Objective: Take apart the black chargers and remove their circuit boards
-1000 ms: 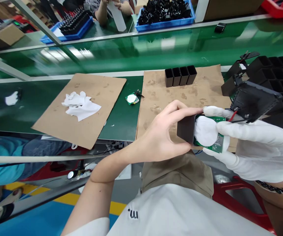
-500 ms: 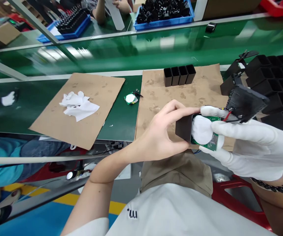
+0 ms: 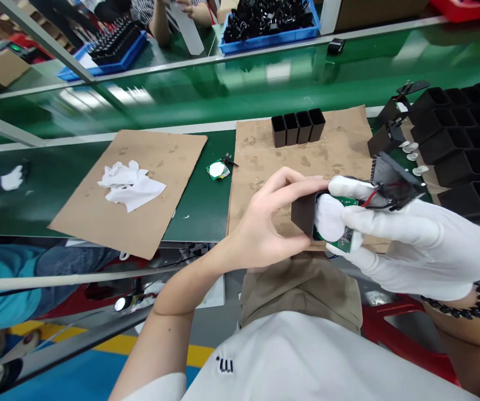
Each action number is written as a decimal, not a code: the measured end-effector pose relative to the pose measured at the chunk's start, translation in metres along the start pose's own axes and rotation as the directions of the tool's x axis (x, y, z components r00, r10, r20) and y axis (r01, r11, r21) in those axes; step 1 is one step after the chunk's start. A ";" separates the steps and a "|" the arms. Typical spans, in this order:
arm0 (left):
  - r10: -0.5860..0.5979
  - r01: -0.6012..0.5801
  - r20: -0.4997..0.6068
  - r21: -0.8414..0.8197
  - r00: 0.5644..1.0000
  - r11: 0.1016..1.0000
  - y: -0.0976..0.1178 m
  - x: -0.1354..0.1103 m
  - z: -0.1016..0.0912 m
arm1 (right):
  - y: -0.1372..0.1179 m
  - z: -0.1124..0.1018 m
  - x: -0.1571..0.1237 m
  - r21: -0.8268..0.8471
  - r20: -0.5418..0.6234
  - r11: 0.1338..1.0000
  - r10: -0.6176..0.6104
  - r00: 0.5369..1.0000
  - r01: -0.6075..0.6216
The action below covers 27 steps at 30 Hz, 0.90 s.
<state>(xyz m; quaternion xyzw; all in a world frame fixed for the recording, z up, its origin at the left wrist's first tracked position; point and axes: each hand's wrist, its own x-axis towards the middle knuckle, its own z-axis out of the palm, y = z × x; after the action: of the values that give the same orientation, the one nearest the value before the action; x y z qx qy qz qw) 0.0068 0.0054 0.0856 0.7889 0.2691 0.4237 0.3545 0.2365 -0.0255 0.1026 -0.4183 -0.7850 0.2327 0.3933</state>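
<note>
My bare left hand grips a black plastic housing lying on its side, thumb below and fingers above. In my white-gloved right hand is a green circuit board, pinched between thumb and fingers. A round white pad covers much of the board. The board's left end sits inside the mouth of the housing; how deep is hidden. Red and black wires run from the board to a black end cap, which hangs over the gloved fingers.
Several black housings stand on the cardboard sheet, with rows more at right. Another board lies left of the sheet. White gloves rest on a second cardboard. Across the green conveyor, a person's arms show.
The circuit board has gone slightly further into the housing. The end cap has tilted and come closer to the housing. The whole view has shifted a little.
</note>
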 end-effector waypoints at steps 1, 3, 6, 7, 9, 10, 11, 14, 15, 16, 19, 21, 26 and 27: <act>0.021 -0.021 -0.003 -0.001 1.000 1.000 -0.002 0.000 0.000 | 0.000 -0.001 0.000 -0.082 0.013 0.992 -0.090 0.996 0.091; 0.058 -0.058 -0.013 -0.011 0.998 0.998 -0.006 0.001 0.000 | 0.000 -0.001 0.003 -0.199 0.053 0.949 -0.240 0.969 0.246; 0.096 -0.098 -0.038 -0.038 0.995 0.995 -0.013 0.001 0.001 | -0.001 0.000 0.007 -0.188 0.072 0.931 -0.304 0.950 0.313; 0.100 -0.103 -0.048 -0.042 0.994 0.994 -0.015 0.000 0.001 | -0.001 0.001 0.007 -0.177 0.076 0.937 -0.292 0.953 0.301; 0.089 -0.092 -0.063 -0.041 0.994 0.995 -0.021 -0.001 0.002 | -0.004 0.002 0.009 -0.169 0.113 0.955 -0.227 0.967 0.244; 0.073 -0.076 -0.067 -0.040 0.995 0.996 -0.023 -0.002 0.002 | -0.005 0.003 0.010 -0.176 0.137 0.961 -0.190 0.972 0.213; 0.054 -0.057 -0.070 -0.040 0.996 0.998 -0.026 -0.003 0.002 | -0.007 0.003 0.010 -0.185 0.156 0.964 -0.164 0.974 0.192; 0.000 -0.003 -0.057 -0.044 0.998 0.999 -0.030 -0.004 0.002 | -0.010 0.002 0.013 -0.191 0.184 0.966 -0.137 0.973 0.173; -0.010 0.008 -0.052 -0.042 0.999 0.999 -0.030 -0.004 0.002 | -0.011 0.002 0.014 -0.191 0.186 0.967 -0.134 0.973 0.170; -0.017 0.015 -0.047 -0.037 0.999 0.999 -0.030 -0.004 0.002 | -0.011 0.002 0.014 -0.190 0.184 0.968 -0.130 0.974 0.165; -0.022 0.021 -0.049 -0.024 0.999 0.999 -0.030 -0.004 0.002 | -0.011 0.001 0.014 -0.173 0.161 0.973 -0.128 0.979 0.155; -0.025 0.024 -0.057 -0.020 0.998 0.999 -0.031 -0.005 0.003 | -0.011 0.002 0.014 -0.182 0.120 0.968 -0.154 0.981 0.174; -0.042 0.034 -0.092 -0.082 0.995 0.996 -0.035 -0.003 0.006 | 0.000 0.013 0.016 -0.293 0.084 0.919 -0.251 0.964 0.264; -0.077 0.066 -0.088 -0.113 0.993 0.991 -0.037 -0.003 0.007 | 0.004 0.015 0.015 -0.294 0.107 0.923 -0.224 0.969 0.246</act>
<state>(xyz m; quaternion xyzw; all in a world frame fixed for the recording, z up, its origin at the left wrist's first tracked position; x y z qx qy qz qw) 0.0070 0.0230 0.0519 0.7376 0.2894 0.4608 0.3997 0.2206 -0.0111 0.0976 -0.3684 -0.8694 0.0744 0.3208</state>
